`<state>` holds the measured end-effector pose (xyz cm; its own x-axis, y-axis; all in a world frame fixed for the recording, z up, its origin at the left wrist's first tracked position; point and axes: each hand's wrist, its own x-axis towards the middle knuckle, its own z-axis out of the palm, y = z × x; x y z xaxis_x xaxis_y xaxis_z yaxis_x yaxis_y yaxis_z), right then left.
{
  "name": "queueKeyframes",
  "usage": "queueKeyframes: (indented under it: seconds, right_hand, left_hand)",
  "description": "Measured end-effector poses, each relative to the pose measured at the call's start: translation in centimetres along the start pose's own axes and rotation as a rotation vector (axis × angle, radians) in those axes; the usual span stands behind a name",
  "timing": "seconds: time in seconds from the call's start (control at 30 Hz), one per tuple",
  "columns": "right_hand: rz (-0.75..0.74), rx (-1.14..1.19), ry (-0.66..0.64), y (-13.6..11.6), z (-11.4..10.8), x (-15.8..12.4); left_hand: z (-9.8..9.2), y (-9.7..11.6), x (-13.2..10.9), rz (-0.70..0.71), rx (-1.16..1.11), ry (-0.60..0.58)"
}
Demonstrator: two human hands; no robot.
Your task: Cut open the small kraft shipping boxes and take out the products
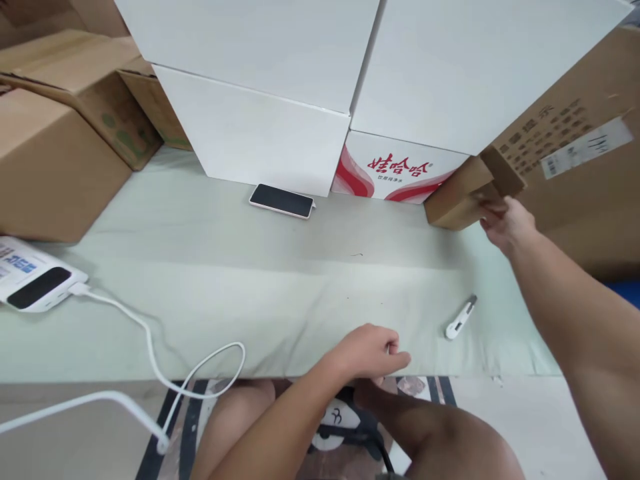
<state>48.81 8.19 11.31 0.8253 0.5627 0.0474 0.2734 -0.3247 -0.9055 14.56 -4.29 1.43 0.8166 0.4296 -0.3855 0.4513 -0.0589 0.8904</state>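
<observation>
My right hand (pixel 506 223) reaches out to the far right and grips the flap of a large brown cardboard box (pixel 575 167) that leans against the white boxes. My left hand (pixel 370 350) rests at the near edge of the pale green cloth-covered surface (pixel 250 280), fingers curled in, nothing visible in it. A small white utility knife (pixel 461 319) lies on the cloth between the two hands, closer to my right forearm.
White boxes (pixel 260 80) are stacked at the back, one with red print (pixel 395 170). A phone (pixel 283 200) lies face up by them. Brown cartons (pixel 55 133) stand at the left. A white power bank (pixel 35 280) with a white cable (pixel 165 360) sits at the left edge.
</observation>
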Motion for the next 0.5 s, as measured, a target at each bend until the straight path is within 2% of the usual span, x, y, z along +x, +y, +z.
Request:
queueKeyframes:
  seconds: [0.1,0.17,0.37,0.5]
  right_hand:
    - [0.127,0.027,-0.266,-0.6,1.0,-0.8]
    - [0.159,0.027,-0.399,-1.0,1.4,-2.1]
    - [0.152,-0.050,-0.622,-3.2,3.4,-7.8]
    - [0.090,-0.131,-0.733,-4.8,7.5,-12.4]
  left_hand:
    - [-0.3,0.0,0.0,0.009,0.036,-0.006]
    - [-0.5,0.1,-0.1,0.006,0.077,-0.014]
    - [-0.8,0.0,-1.7,0.049,0.171,0.020]
    - [-1.1,-0.4,-3.6,0.105,0.180,0.058]
